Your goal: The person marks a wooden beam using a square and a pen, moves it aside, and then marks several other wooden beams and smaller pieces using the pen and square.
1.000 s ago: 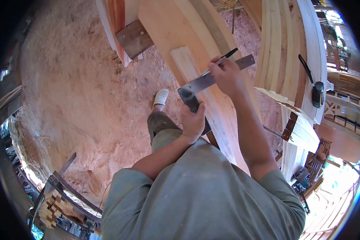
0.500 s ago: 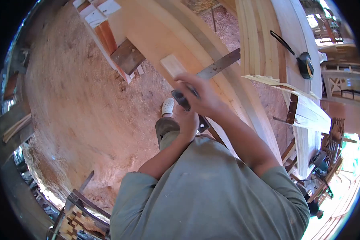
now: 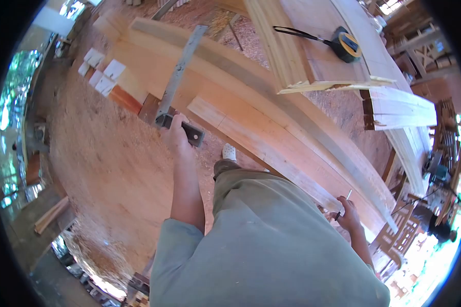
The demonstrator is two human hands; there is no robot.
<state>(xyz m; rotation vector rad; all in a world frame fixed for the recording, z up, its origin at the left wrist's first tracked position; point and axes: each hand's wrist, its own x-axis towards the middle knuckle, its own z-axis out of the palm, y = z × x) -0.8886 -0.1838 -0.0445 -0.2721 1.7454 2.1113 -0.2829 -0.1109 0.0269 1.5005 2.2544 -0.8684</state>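
My left hand [image 3: 175, 138] is closed around the dark stock of a try square [image 3: 181, 69]. The square's long metal blade points away from me across the boards, towards the far end. On the right, my right hand [image 3: 349, 217] is at the near end of a pale wooden strip [image 3: 261, 148], with a thin pencil [image 3: 349, 194] sticking up from its fingers. A faint line crosses the strip near its far end. The strip lies along wide, curved boards [image 3: 230, 77].
Stacked planks [image 3: 317, 61] at upper right carry a black-and-yellow tape measure [image 3: 346, 45]. White-ended timber pieces [image 3: 112, 71] stand at upper left. Sawdust covers the floor [image 3: 102, 179]. My shoe [image 3: 229, 152] shows beneath the boards. Another person [image 3: 440, 225] is at far right.
My hands were close together at the square and are now far apart. The left has carried the square away to the left; the right has moved to the strip's near end. The view has shifted.
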